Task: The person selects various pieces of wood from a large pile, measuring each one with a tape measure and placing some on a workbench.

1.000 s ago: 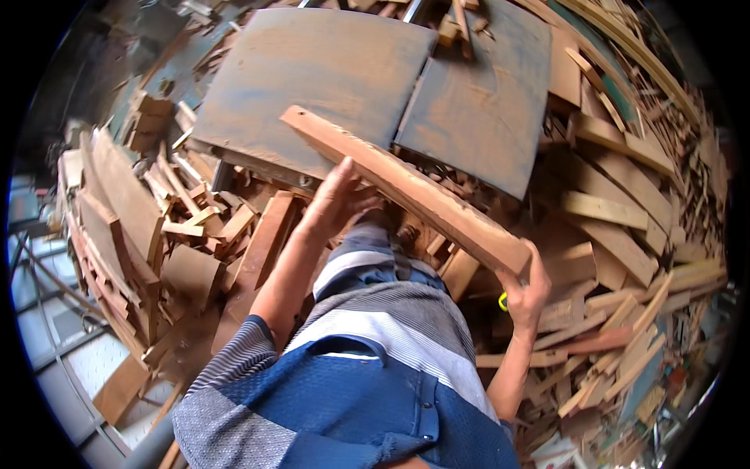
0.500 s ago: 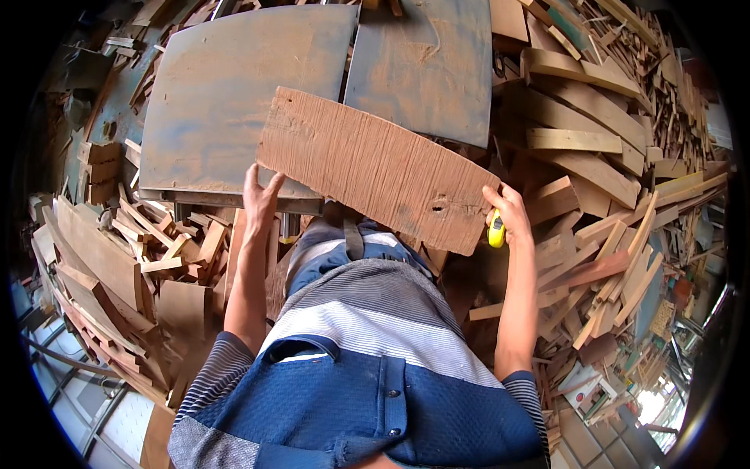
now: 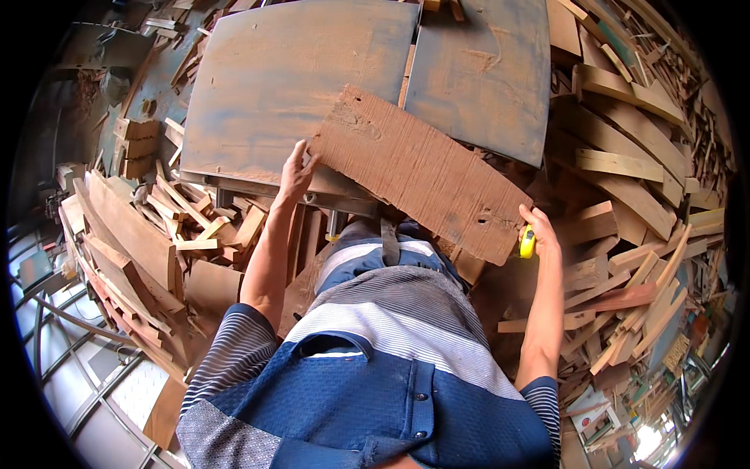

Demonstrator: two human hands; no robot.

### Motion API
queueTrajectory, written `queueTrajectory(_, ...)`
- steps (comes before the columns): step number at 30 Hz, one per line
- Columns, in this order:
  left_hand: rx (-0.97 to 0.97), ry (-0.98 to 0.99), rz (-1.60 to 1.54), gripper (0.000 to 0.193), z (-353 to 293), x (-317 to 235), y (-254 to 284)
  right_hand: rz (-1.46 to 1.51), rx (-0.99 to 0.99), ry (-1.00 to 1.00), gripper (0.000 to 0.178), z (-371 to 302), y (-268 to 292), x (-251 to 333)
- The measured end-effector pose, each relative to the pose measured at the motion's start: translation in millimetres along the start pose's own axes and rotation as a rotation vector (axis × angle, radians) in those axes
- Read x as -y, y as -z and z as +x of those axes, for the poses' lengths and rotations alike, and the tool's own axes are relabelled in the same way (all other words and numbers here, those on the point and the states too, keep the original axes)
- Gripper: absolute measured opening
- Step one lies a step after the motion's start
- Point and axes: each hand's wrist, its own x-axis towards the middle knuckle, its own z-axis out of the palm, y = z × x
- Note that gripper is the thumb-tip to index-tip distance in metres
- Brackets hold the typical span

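I hold a long, rough reddish-brown wooden board flat in front of me, its broad face up, slanting from upper left to lower right. My left hand grips its left end at the near edge of the grey table. My right hand holds the board's right end and also has a small yellow object in its fingers. The board lies partly over the table's front edge.
A second grey flat panel lies beside the first. Heaps of offcut wooden planks fill the right side, and more scraps and blocks pile up on the left. A metal railing runs along the lower left.
The board has turned from edge-on to broad face up and has swung further onto the table. My left hand moved to its left end; my right hand stays at its right end.
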Motion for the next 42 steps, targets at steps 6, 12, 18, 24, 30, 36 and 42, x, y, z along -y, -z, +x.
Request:
queueTrajectory(6, -0.134, -0.075, -0.116, 0.048, 15.8, 13.5, 11.6, -0.036, 0.050, 0.052, 0.037, 18.7, -28.8, 12.3)
queueTrajectory(12, -0.203, -0.023, -0.081, 0.018, 14.3, 23.8, 66.1, -0.076, 0.158, 0.118, 0.037, 40.1, -89.8, 44.4)
queueTrajectory(18, -0.300, 0.062, -0.028, 0.023, 18.4, 39.5, 112.6, -0.145, 0.168, 0.129, 0.046, 65.2, -154.5, 52.5)
queueTrajectory(24, -0.346, 0.148, -0.091, 0.040, 20.8, 54.4, 115.2, -0.043, 0.134, 0.094, 0.057, 62.8, -158.8, 30.4)
queueTrajectory(30, -0.329, 0.180, -0.140, 0.044, 25.0, 47.2, 108.1, 0.079, 0.119, 0.029, 0.049, 26.3, -146.6, -1.8)
queueTrajectory(36, -0.386, 0.199, -0.173, 0.044, 21.8, 74.9, 117.4, 0.207, 0.170, -0.063, 0.044, -1.2, -151.0, -29.6)
queueTrajectory(42, -0.425, 0.174, -0.224, 0.027, 28.1, 57.0, 99.3, 0.158, 0.101, -0.079, 0.059, -6.0, -168.9, -44.7)
